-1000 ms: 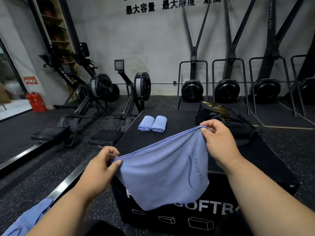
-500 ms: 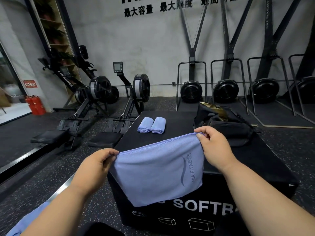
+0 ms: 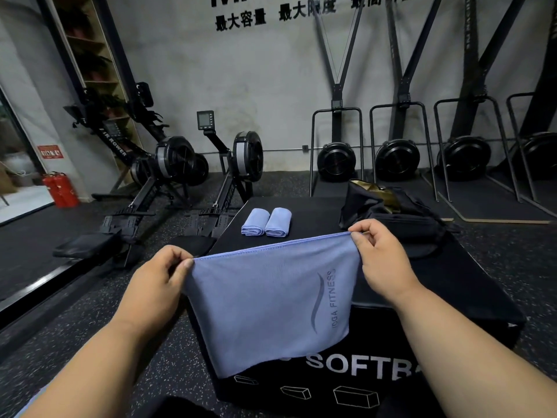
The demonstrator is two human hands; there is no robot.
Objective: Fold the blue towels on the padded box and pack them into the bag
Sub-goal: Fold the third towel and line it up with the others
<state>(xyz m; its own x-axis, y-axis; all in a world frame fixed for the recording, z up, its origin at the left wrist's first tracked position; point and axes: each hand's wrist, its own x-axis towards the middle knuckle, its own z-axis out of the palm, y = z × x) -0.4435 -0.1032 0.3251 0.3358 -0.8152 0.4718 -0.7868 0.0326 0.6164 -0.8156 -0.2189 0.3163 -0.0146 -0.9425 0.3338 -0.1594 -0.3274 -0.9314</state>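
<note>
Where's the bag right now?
In the head view the black bag sits on the far right part of the padded box, right of the two folded towels and just beyond the right hand.

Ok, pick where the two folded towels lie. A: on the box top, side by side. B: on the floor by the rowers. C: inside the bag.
A: the two folded towels lie side by side on the box top, left of the bag.
</note>
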